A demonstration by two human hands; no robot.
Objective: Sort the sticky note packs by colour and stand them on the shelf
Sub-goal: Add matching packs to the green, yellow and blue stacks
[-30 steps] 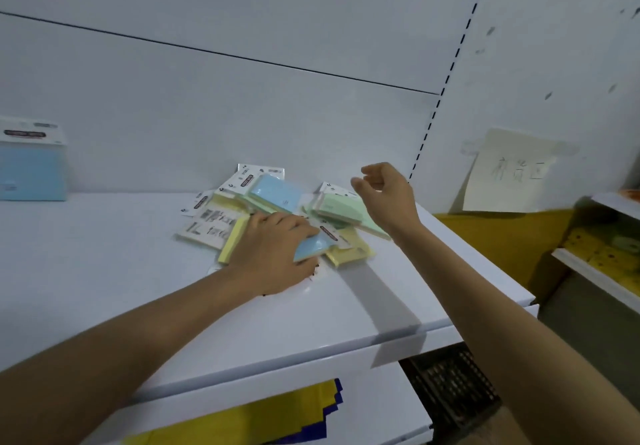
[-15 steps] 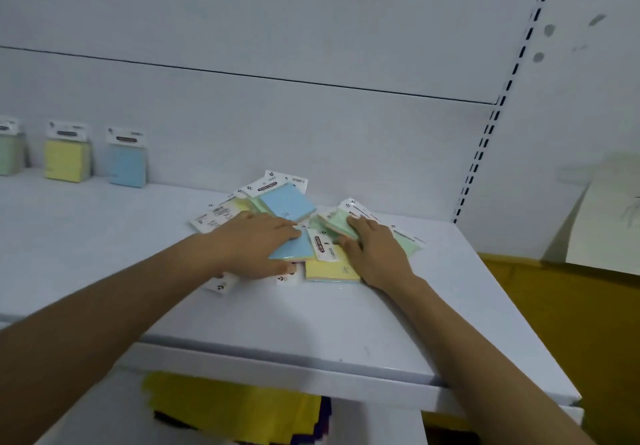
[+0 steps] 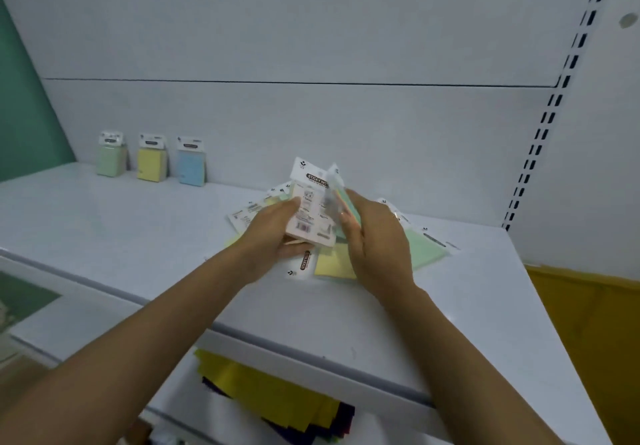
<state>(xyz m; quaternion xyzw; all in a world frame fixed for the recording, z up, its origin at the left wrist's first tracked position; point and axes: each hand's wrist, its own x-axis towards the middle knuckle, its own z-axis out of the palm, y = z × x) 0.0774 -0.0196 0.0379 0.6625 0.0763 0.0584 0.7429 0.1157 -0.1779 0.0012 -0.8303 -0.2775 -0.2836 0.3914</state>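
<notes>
Both hands hold sticky note packs upright above a loose pile (image 3: 424,248) on the white shelf (image 3: 138,236). My left hand (image 3: 273,233) grips a pack (image 3: 310,209) whose white printed back faces me. My right hand (image 3: 374,236) clasps a second pack (image 3: 341,198), seen edge-on and blurred, its colour unclear. Yellow (image 3: 334,264) and green packs lie flat under the hands. At the back left three packs stand against the wall: green (image 3: 110,158), yellow (image 3: 151,164), blue (image 3: 191,167).
A slotted upright (image 3: 540,125) runs up the rear wall at the right. Below the shelf edge, yellow and dark sheets (image 3: 277,396) lie on a lower shelf. A teal panel (image 3: 20,105) stands at far left, a yellow surface (image 3: 595,340) at far right.
Both hands were pressing flat on the pile; now each has lifted a pack off it and holds it upright. The view has swung left, bringing the three standing packs closer to centre.
</notes>
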